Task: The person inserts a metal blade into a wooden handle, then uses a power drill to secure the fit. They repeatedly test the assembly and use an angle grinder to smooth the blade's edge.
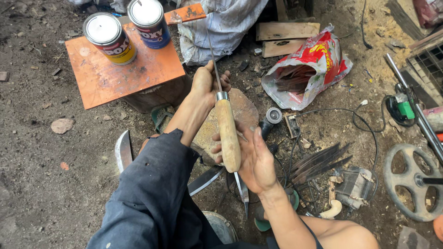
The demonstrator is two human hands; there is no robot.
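A knife with a pale wooden handle [228, 136], a metal collar and a thin narrow blade [213, 60] points away from me. My left hand [207, 83], on a dark blue sleeve, is closed around the blade just past the collar. My right hand [256, 161] is flat with fingers spread, and the lower part of the handle lies across its palm, thumb on the left side. Both hands hover over a rounded brown stone block [244, 108] on the dirt floor.
Two cans, one yellow [110, 39] and one blue [150, 18], stand on an orange board [120, 76]. A red and white bag [309, 69] holds dark metal pieces. Loose blades [123, 150] lie about, with a stack of blades [318, 163], an angle grinder [272, 117] and a wheel [410, 180].
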